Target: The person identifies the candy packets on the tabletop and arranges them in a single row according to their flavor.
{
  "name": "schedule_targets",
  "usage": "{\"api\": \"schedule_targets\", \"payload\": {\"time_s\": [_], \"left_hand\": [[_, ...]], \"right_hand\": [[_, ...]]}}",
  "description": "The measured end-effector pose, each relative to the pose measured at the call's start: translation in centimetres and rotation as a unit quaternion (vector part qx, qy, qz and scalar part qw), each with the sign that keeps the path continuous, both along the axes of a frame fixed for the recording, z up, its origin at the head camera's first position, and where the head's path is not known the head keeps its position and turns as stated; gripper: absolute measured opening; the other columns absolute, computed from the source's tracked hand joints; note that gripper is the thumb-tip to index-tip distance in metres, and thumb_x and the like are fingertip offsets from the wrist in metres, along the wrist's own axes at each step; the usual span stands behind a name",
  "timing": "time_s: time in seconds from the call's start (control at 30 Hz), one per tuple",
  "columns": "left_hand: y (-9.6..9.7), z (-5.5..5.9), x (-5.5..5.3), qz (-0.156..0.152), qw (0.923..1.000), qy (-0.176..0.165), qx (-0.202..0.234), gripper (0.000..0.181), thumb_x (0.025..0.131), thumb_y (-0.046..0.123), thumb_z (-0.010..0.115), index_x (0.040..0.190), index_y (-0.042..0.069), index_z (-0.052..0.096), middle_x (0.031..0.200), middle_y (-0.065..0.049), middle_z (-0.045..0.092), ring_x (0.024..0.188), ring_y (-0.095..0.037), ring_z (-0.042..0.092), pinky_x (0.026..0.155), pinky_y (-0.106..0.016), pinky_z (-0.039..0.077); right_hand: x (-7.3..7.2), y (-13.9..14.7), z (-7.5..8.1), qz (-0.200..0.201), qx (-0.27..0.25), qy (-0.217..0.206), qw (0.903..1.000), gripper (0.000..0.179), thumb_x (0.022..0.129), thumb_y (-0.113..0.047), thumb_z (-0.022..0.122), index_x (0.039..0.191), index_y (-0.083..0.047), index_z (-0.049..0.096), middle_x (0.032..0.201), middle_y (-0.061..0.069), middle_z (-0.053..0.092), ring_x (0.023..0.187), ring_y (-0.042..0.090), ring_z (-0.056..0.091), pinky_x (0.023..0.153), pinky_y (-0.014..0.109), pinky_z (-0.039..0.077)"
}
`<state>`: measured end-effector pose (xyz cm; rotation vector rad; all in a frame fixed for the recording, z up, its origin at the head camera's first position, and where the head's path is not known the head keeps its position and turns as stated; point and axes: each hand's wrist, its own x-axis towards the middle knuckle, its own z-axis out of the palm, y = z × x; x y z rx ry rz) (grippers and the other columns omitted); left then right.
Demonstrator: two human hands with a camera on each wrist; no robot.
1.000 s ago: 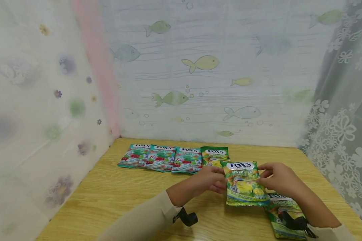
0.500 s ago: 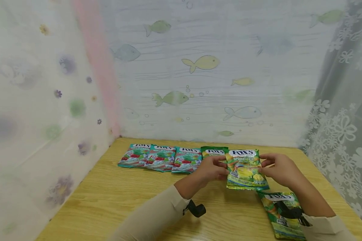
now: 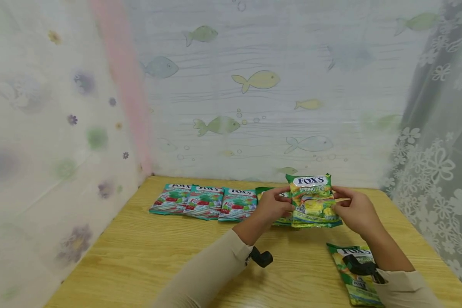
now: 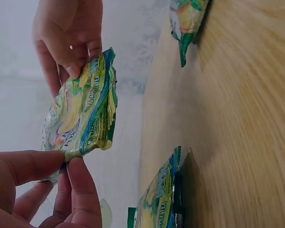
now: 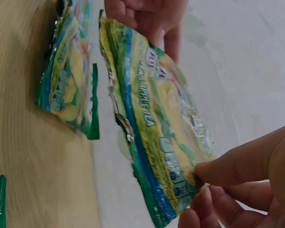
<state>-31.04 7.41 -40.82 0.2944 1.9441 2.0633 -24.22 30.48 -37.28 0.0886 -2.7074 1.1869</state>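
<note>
A green and yellow candy bag (image 3: 314,201) marked Spring Tea is held up off the table, its front toward the head camera. My left hand (image 3: 271,206) pinches its left edge, thumb in front, as the left wrist view shows with the bag (image 4: 80,107). My right hand (image 3: 357,211) pinches the opposite edge, thumb (image 5: 228,164) on the printed face. Behind the held bag lies a second Spring Tea candy bag (image 3: 265,192), partly covered by it and by my left hand. Another green candy bag (image 3: 356,273) lies below my right wrist, partly hidden by the wrist camera and sleeve.
Three teal Mint Blossom candy bags, the leftmost (image 3: 171,199), the middle (image 3: 204,203) and the right one (image 3: 236,206), lie overlapping in a row at the back of the wooden table (image 3: 150,256). A fish-patterned curtain (image 3: 215,94) hangs behind.
Both hands have carried the candy bag away from me toward the back of the table, where it now covers part of the green bag in the row. The other bags stay put.
</note>
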Motion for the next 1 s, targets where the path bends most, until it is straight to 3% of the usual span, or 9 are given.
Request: {"api": "schedule_targets", "payload": {"time_s": [0.17, 0.4, 0.67, 0.83, 1.0], "left_hand": [[0.9, -0.1, -0.6, 0.007, 0.9998, 0.015, 0.003, 0.058, 0.081, -0.001, 0.072, 0.128, 0.031, 0.06, 0.093, -0.008, 0.062, 0.078, -0.022, 0.066, 0.081, -0.048, 0.055], [2.0, -0.9, -1.3, 0.02, 0.9993, 0.023, 0.024, 0.056, 0.083, -0.003, 0.069, 0.128, 0.028, 0.061, 0.095, -0.009, 0.062, 0.083, -0.029, 0.065, 0.08, -0.047, 0.056], [3.0, -2.1, -1.6, 0.049, 0.9986, 0.011, 0.016, 0.054, 0.082, -0.004, 0.069, 0.127, 0.025, 0.062, 0.093, -0.01, 0.062, 0.083, -0.036, 0.064, 0.075, -0.048, 0.056], [3.3, -2.9, -1.8, 0.068, 0.9976, -0.007, 0.004, 0.054, 0.081, -0.005, 0.07, 0.127, 0.023, 0.063, 0.095, -0.011, 0.062, 0.075, -0.029, 0.064, 0.071, -0.045, 0.057], [3.3, -3.2, -1.7, 0.076, 0.9966, 0.002, -0.031, 0.054, 0.082, -0.004, 0.07, 0.129, 0.022, 0.062, 0.096, -0.007, 0.061, 0.074, -0.022, 0.062, 0.066, -0.037, 0.055]], "right_hand": [[-0.6, 0.4, -0.9, -0.024, -0.014, 0.021, 0.9994, 0.062, 0.089, -0.004, 0.057, 0.147, -0.012, 0.038, 0.131, 0.021, 0.049, 0.11, 0.039, 0.053, 0.057, 0.032, 0.051], [-1.2, 1.1, -1.9, -0.035, -0.028, 0.032, 0.9985, 0.061, 0.088, 0.002, 0.048, 0.147, -0.012, 0.038, 0.134, 0.021, 0.048, 0.115, 0.044, 0.05, 0.046, 0.031, 0.042], [-1.8, 1.6, -3.0, -0.024, -0.054, -0.007, 0.9982, 0.062, 0.09, 0.002, 0.051, 0.148, -0.012, 0.036, 0.139, 0.024, 0.043, 0.12, 0.044, 0.047, 0.045, 0.032, 0.041], [-2.1, 1.7, -3.4, -0.012, -0.051, -0.04, 0.9978, 0.062, 0.092, -0.003, 0.055, 0.149, -0.01, 0.033, 0.145, 0.023, 0.038, 0.127, 0.046, 0.042, 0.066, 0.037, 0.054], [-2.1, 1.7, -3.6, 0.016, -0.054, -0.068, 0.996, 0.062, 0.094, -0.008, 0.055, 0.15, -0.008, 0.029, 0.148, 0.024, 0.034, 0.13, 0.048, 0.037, 0.083, 0.047, 0.053]]}}
